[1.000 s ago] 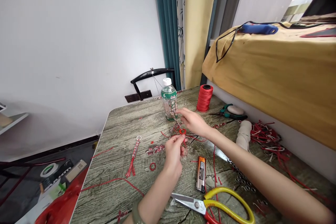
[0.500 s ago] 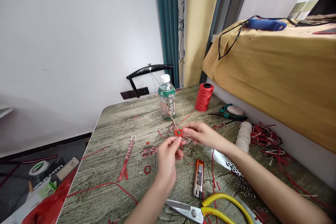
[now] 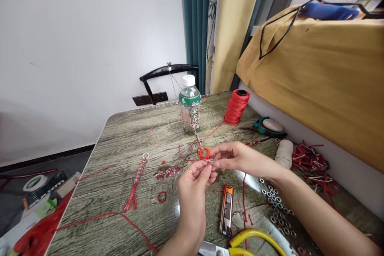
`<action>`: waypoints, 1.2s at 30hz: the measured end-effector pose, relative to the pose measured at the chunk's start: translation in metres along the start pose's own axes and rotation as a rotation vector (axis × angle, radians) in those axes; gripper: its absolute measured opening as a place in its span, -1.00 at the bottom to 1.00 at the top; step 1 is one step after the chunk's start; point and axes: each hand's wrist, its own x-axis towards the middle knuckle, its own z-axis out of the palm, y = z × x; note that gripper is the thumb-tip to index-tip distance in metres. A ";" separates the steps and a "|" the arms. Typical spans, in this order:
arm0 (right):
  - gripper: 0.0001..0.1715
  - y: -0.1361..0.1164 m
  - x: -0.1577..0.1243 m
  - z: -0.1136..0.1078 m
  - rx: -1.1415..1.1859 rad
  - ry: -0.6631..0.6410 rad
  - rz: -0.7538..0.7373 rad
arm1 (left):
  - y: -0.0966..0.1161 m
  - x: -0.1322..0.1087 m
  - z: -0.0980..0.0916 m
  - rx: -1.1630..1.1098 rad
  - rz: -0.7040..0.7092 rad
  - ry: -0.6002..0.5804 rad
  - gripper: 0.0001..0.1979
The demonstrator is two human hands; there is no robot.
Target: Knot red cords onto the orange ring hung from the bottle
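Note:
A red-orange ring (image 3: 204, 149) hangs from a thin cord (image 3: 195, 132) that runs to a green-labelled bottle (image 3: 190, 106). Just below the ring, my left hand (image 3: 194, 184) is closed, thumb and forefinger pinching red and white cord. My right hand (image 3: 235, 158) is closed too, its fingertips meeting the left ones at the same cords, one finger beside the ring. The exact strands in each pinch are partly hidden by the fingers. On the table (image 3: 132, 128) to the left lies a finished-looking red and white braid (image 3: 139, 174) with a white ring and loose red ends.
Yellow-handled scissors (image 3: 258, 234) and an orange box cutter-like pack (image 3: 227, 210) lie in front. Several metal rings (image 3: 277, 208) sit under my right forearm. Further right are a red thread spool (image 3: 237, 108), pliers (image 3: 264, 128), a white cord roll (image 3: 284, 154) and tangled scraps (image 3: 310, 164).
My right hand's thumb has come down from the ring's side to the cords by my left fingertips. The whole view has shifted slightly; the ring stays tied toward the bottle.

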 end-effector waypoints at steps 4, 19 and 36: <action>-0.69 -0.001 0.002 0.002 -0.001 0.001 0.013 | 0.000 -0.003 0.000 0.000 -0.046 -0.001 -0.80; -0.63 0.029 0.016 0.000 -0.028 0.042 0.047 | 0.017 0.012 -0.014 0.376 -0.292 -0.221 -0.49; -0.63 0.024 0.027 0.002 -0.046 -0.049 0.146 | 0.053 0.041 -0.028 0.640 -0.078 -0.347 -0.74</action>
